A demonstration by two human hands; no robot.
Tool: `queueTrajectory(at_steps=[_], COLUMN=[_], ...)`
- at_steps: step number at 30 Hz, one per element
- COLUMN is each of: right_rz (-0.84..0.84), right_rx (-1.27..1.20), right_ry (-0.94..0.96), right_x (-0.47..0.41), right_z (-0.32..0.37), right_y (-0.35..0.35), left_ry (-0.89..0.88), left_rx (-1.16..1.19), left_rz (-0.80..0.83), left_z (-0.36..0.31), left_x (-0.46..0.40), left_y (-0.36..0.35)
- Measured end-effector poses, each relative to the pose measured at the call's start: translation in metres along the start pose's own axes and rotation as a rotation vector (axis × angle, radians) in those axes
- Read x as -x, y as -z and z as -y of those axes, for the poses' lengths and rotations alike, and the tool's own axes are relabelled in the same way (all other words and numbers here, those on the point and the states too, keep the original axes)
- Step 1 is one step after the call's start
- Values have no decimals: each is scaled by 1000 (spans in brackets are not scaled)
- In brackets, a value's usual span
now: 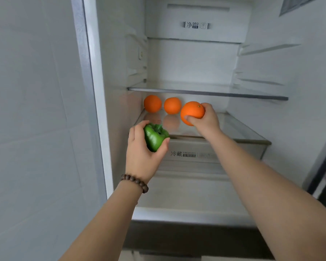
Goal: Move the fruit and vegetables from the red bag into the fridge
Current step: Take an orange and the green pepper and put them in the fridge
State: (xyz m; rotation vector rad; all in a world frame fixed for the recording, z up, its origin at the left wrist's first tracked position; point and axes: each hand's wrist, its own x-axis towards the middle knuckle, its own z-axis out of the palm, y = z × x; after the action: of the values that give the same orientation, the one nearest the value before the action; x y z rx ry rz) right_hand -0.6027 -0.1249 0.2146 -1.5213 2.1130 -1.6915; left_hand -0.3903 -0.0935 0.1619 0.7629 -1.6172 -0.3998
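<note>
The fridge stands open in front of me. Two oranges [152,106] [172,105] lie side by side at the back left of its lower glass shelf [239,127]. My right hand [207,119] grips a third orange [192,113] just above that shelf, right of the other two. My left hand [143,147] holds a green bell pepper [154,138] at the shelf's front left edge. A beaded bracelet [135,182] circles my left wrist. The red bag is out of view.
An upper glass shelf [205,90] spans the fridge above the oranges. Below the lower shelf sits a clear drawer [186,154] with a printed label. A grey wall panel [36,110] stands on the left and the fridge's inner wall [299,91] on the right.
</note>
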Motion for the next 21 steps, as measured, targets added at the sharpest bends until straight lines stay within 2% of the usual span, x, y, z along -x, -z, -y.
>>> queueTrajectory(at_steps=[7,13,21], right_rz=[216,226,249], right_rx=[170,109,16], right_ry=[-86,-137,-119], right_x=[-96,-121,-111], right_z=[-23,-28,-27], right_y=[-20,-33,-29], left_ry=[-67,-85,-79], left_rx=[-18,20,22], left_rz=[-62,-64,-70], left_z=[18,24,26], left_x=[-25,-27,-26], left_y=[-6,-6,-7])
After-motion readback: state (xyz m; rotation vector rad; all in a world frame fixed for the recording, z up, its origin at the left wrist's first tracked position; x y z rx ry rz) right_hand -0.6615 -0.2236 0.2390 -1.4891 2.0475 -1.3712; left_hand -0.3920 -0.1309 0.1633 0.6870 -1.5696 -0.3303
